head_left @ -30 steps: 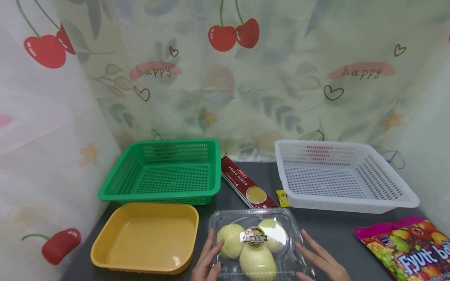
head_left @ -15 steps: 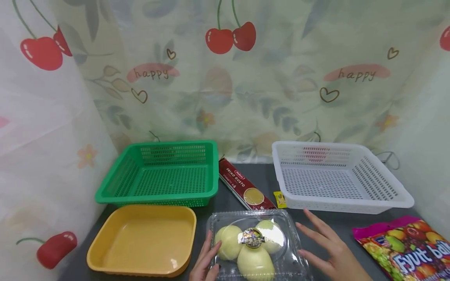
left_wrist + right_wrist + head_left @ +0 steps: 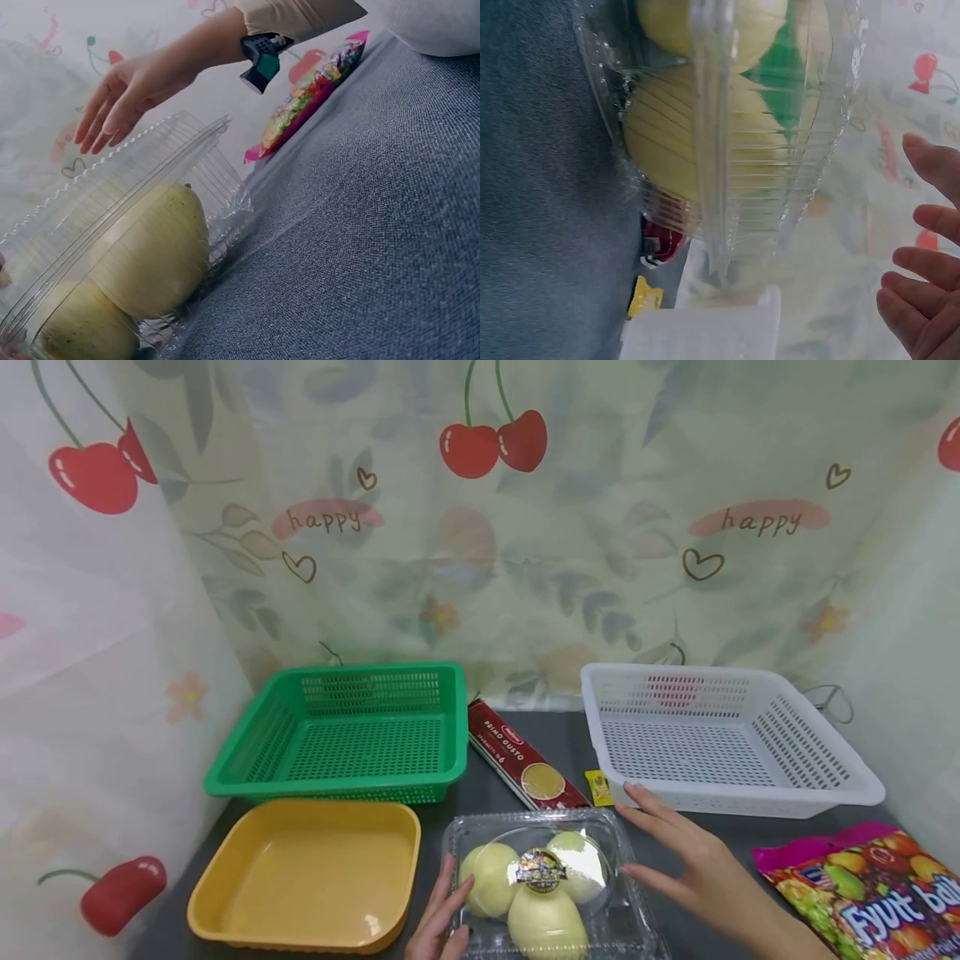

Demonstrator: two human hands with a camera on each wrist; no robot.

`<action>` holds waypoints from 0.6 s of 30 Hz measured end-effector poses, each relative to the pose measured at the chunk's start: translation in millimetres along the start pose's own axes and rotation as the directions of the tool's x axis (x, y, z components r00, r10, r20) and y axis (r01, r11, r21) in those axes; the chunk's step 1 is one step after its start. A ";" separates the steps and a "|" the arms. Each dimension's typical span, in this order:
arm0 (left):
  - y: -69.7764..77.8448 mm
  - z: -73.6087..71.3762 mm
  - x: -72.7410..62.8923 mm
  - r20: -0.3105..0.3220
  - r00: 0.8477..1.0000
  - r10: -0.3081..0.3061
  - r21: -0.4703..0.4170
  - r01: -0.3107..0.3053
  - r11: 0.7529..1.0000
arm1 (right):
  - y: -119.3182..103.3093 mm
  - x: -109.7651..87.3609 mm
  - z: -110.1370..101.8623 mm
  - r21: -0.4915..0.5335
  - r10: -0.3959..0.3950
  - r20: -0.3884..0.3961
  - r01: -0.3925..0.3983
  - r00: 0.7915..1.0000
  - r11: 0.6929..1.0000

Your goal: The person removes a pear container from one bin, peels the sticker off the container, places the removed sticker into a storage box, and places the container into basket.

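A clear plastic clamshell box (image 3: 525, 817) with a round label sits at the table's front middle. Three pale yellow-green fruits (image 3: 491, 875) show through its lid; their kind is uncertain. My left hand (image 3: 438, 918) lies against the box's left side, fingers fairly straight, partly cut off by the frame's bottom. Above the box's right side hovers my right hand (image 3: 693, 860), its fingers spread and holding nothing. The left wrist view shows a gap between this right hand (image 3: 131, 94) and the lid. In the right wrist view, the box (image 3: 712, 135) appears side-on, apart from the fingers.
Behind the box lie a dark red spaghetti pack (image 3: 517, 752) and a small yellow packet (image 3: 599, 787). A green basket (image 3: 457, 727) and a yellow tray (image 3: 415, 860) stand left. At back right is a white basket (image 3: 735, 795), with a colourful candy bag (image 3: 877, 893) in front.
My right hand has lifted off the box's right side, swung out to the right, then come back in above that side. The left hand and the box stay in place.
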State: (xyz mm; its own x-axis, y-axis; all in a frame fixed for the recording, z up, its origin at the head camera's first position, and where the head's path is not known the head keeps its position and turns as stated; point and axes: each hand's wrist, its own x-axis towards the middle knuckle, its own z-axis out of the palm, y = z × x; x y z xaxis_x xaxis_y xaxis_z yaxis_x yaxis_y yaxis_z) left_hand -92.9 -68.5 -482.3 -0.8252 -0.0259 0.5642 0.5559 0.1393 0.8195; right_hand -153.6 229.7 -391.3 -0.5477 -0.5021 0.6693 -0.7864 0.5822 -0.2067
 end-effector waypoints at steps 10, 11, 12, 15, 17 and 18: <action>10.4 -1.6 1.7 0.034 0.986 -0.165 0.000 0.165 0.986 | 3.6 25.4 6.9 0.159 -0.088 0.007 0.086 0.996 0.984; 9.8 -1.5 1.7 0.033 0.987 -0.160 -0.001 0.160 0.987 | 3.1 28.3 6.1 0.180 -0.052 0.039 0.044 0.998 0.983; 8.9 -1.5 1.5 0.032 0.989 -0.142 -0.003 0.142 0.990 | 2.3 31.3 4.9 0.197 -0.005 0.079 -0.010 0.997 0.980; 6.0 -1.7 1.0 0.036 0.995 -0.093 -0.008 0.094 0.996 | 0.5 41.0 0.2 0.257 0.158 0.253 -0.224 0.955 0.940; 5.0 -2.0 0.8 0.036 0.995 -0.095 -0.009 0.095 0.995 | 1.1 47.6 -2.2 0.310 0.226 0.373 -0.351 0.900 0.884; 5.0 -2.2 0.7 0.039 0.994 -0.102 -0.008 0.103 0.995 | 2.0 50.7 -3.1 0.343 0.242 0.426 -0.403 0.872 0.849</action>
State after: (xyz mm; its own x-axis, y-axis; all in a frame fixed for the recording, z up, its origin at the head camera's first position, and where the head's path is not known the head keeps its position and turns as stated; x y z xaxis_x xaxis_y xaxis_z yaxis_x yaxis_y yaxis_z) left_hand -90.5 -70.0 -477.6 -0.8809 -0.0015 0.4732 0.4691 0.1285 0.8737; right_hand -182.0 207.4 -355.6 -0.7892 -0.5695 0.2296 -0.5449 0.4771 -0.6895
